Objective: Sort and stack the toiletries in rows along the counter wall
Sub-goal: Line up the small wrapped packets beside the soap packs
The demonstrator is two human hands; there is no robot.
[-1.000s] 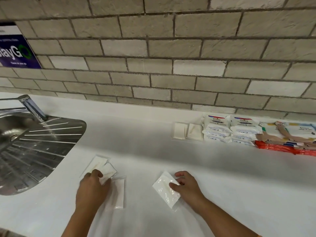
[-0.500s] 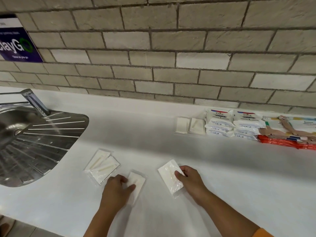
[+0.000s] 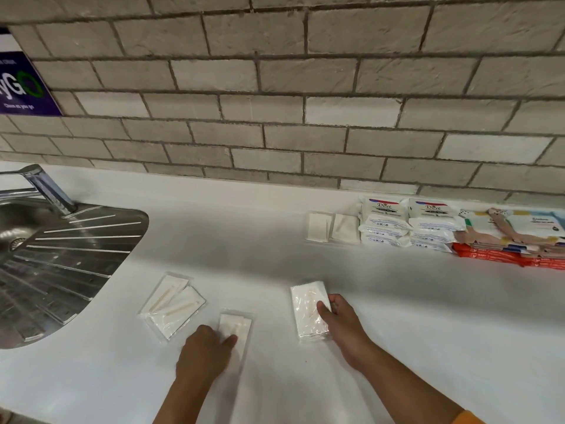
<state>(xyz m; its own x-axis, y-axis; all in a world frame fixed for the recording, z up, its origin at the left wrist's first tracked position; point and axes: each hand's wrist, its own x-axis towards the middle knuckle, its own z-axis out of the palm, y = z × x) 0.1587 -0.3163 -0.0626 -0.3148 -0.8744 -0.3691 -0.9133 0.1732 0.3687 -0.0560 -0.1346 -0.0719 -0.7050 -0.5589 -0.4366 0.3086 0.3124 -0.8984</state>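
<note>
- Right hand point(image 3: 342, 325) is on the white packet point(image 3: 307, 313): thumb on top, fingers curled round its right edge, pinching it. The packet lies flat on the bench point(image 3: 428, 316), near the front.
- Left hand point(image 3: 204, 353) lies over the near corner of a clear-wrapped packet point(image 3: 238, 327), thumb on top. With the blur, I cannot tell if the fingers curl round it or just press down.
- Just left of that, a pair of packets point(image 3: 171, 304) sits overlapped, near the sink drainer point(image 3: 61, 258).
- Back along the wall point(image 3: 275, 133), the row: two small white packets point(image 3: 318, 228) side by side, then two stacks of Dove soaps point(image 3: 383, 223) touching them on the right.
- Beyond those, patterned flat packs point(image 3: 516, 231) lie on top of red ones point(image 3: 501, 255).
- Tap point(image 3: 46, 188) stands at the far left.
</note>
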